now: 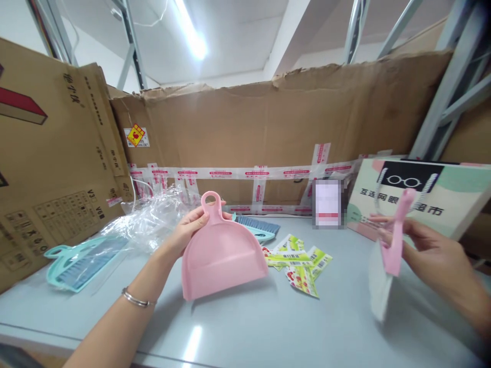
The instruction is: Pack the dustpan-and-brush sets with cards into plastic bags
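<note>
The left hand [190, 225] grips a pink dustpan [220, 253] by its handle over the surface [268, 327] – the right hand [425, 250] holds a pink brush [389, 250], blurred, near the right edge.

The right hand [433, 255] and the pink brush [396, 237] it grips are smeared by motion — its pale bristles show only as a blur, and the forearm runs off the right edge. Behind the pink dustpan [222, 255] in the left hand [191, 227], a blue brush [261, 228] is mostly covered. Between the hands, farther back, a label [328, 203] is pixelated — unreadable. Print on the leaflets [303, 263] near the dustpan is too small to read.
</note>
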`<control>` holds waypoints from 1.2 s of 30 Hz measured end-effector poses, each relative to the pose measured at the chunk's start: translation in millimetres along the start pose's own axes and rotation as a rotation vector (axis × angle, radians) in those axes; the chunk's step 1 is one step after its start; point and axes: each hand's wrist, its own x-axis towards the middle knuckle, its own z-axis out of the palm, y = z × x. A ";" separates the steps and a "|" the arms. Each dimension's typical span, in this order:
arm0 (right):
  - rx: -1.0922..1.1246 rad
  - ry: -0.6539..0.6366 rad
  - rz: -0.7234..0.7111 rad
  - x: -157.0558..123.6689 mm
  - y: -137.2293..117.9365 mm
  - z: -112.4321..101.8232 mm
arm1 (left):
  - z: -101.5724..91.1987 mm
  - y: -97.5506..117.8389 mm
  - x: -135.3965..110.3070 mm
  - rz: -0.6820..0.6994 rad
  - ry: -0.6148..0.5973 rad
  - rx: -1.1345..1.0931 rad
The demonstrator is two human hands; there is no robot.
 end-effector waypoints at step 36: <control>0.432 -0.313 -0.299 -71.4 -105.6 100.4 | 48.7 -30.1 32.2 0.001 -0.030 0.191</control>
